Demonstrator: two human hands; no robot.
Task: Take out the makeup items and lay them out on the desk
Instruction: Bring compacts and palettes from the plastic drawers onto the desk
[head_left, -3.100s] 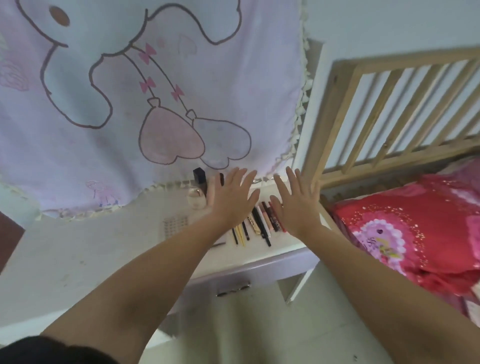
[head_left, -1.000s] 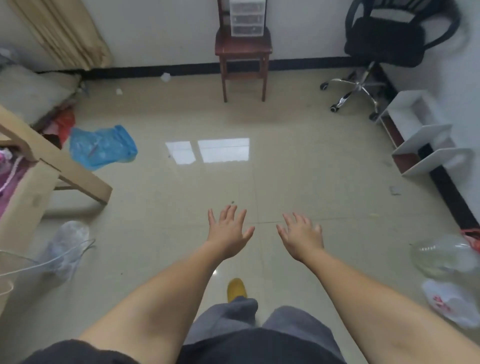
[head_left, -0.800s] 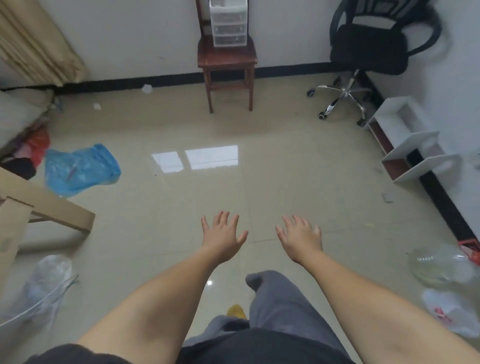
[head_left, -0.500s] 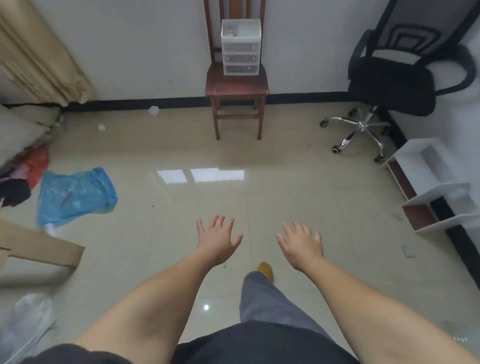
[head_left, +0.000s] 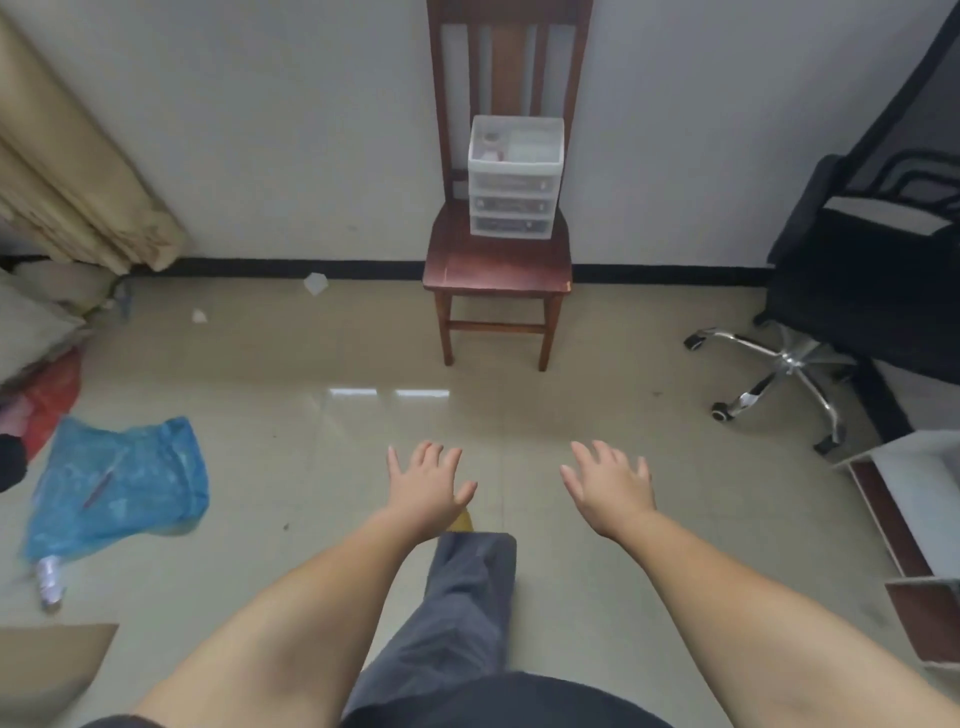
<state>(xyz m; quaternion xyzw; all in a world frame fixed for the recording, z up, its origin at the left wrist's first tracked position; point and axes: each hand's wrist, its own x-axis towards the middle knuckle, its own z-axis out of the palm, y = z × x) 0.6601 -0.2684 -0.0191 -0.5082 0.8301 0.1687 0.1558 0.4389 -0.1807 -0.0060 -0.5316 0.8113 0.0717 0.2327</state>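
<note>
Crumpled blue plastic bag (head_left: 117, 486): floor, left edge. My left hand (head_left: 427, 491): fingers spread wide, empty. White plastic three-drawer organiser (head_left: 514, 184): back edge of the dark red wooden chair's seat (head_left: 496, 265), presumably holding makeup. My right hand (head_left: 610, 486): spread, empty. Risk: tugging a drawer could drag the light organiser off the seat.

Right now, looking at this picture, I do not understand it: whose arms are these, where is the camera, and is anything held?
There is no machine here. The camera sits on a person's head and looks forward and down, so the arms are that person's own. The left hand and the right hand reach forward over the floor with fingers spread, and they hold nothing. Ahead, a wooden chair stands against the wall, with a small plastic drawer box on its seat. A blue bag lies on the floor at the left, and an office chair stands at the right. No desk is in view.
</note>
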